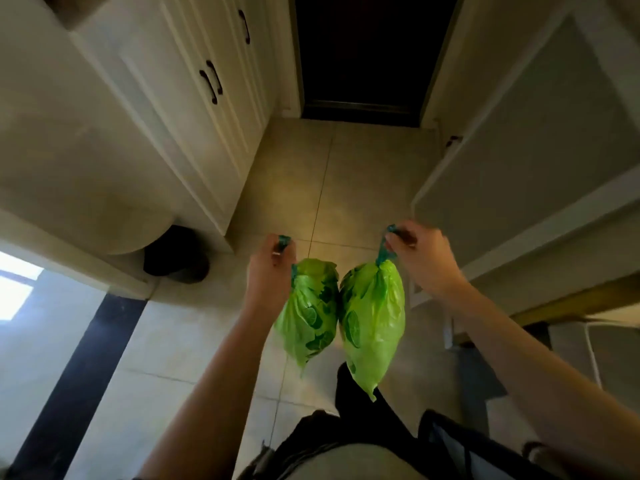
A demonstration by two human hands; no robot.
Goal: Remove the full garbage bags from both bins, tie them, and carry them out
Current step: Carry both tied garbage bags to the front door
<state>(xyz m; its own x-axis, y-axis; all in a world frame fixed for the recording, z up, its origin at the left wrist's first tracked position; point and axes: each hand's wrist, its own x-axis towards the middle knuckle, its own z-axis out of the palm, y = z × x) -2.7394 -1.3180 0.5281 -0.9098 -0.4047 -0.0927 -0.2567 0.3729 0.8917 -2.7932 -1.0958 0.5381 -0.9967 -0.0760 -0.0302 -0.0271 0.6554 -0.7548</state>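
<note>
From my remote seat I watched the left hand [273, 268] curl its fingers round the teal drawstring of the left green bag [310, 315], which hung tied and full below it. The right hand [420, 256] was likewise closed on the teal drawstring of the right green bag [374, 320], held slightly higher. The two bags, printed with lime slices, dangled side by side and touched at their flanks above the tiled floor [329, 168]. Ahead stood a dark doorway [367, 53]. White cabinets [194, 109] with dark handles ran along the left, and a dark round bin [176, 254] sat at their foot, well apart from the bags.
</note>
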